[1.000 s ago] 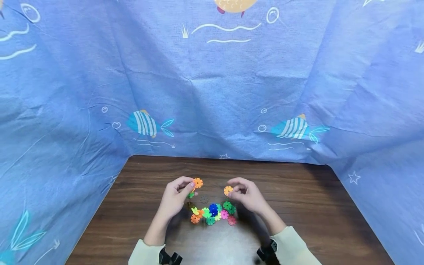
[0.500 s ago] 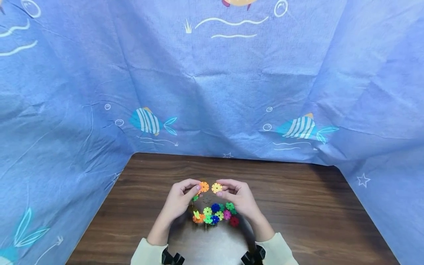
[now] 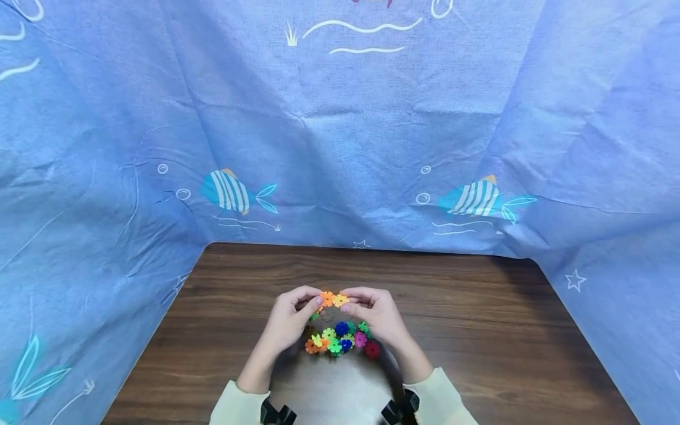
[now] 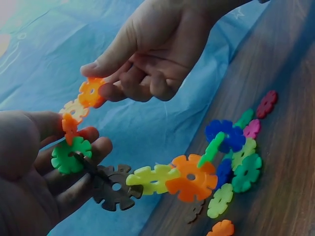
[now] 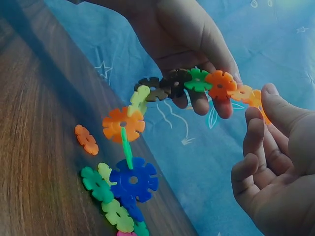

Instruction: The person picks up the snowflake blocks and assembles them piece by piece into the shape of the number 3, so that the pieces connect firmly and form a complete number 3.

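Observation:
My left hand [image 3: 288,317] pinches an orange notched snowflake disc [image 5: 220,84] at the end of a linked chain. From it run a green disc [image 4: 71,155], dark brown discs [image 4: 117,187], a yellow disc [image 4: 153,179], another orange disc, a green disc [image 5: 126,147] seen edge-on and a blue disc [image 5: 133,180]. My right hand [image 3: 378,314] pinches a lighter orange disc [image 3: 340,301] between thumb and fingers. Its edge meets the discs at the left fingertips; whether the slots are engaged I cannot tell. Fingers partly cover both held discs.
Loose-looking discs lie on the brown wooden table [image 3: 451,330] below the hands, among them a red disc [image 3: 372,350], a pink disc [image 3: 360,339] and an orange disc [image 5: 86,139]. A blue fish-print cloth [image 3: 340,147] hangs behind and on both sides.
My right hand has moved left with its light orange disc, closing the gap to the orange disc in my left hand. The left hand shifted slightly right, still holding the chain.

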The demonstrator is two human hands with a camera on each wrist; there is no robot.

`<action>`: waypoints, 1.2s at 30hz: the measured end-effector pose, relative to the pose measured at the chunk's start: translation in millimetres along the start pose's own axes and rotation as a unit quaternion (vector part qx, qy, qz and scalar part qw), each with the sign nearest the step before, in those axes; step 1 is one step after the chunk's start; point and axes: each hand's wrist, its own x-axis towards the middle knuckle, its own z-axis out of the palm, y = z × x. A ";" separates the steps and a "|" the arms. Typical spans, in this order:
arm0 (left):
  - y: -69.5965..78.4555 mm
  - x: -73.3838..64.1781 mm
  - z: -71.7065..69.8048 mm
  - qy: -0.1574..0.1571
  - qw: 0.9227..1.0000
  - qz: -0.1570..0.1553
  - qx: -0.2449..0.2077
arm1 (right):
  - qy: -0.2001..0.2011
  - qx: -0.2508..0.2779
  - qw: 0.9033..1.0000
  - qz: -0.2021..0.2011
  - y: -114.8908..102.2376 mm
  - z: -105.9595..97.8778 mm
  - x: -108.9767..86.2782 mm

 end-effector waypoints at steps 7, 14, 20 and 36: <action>3.9 -1.8 7.6 0.015 1.000 -0.007 0.012 | 0.007 0.007 1.000 0.014 2.6 1.9 -0.1; 2.3 -1.3 15.1 0.042 0.998 -0.018 -0.030 | 0.016 0.091 0.994 0.053 6.2 6.0 0.4; 0.5 0.3 16.8 0.041 0.997 -0.019 -0.055 | 0.009 0.168 0.984 0.066 9.7 8.4 0.9; 1.6 -0.8 16.3 -0.003 0.994 -0.052 -0.101 | -0.059 0.252 0.963 0.075 18.7 2.0 0.5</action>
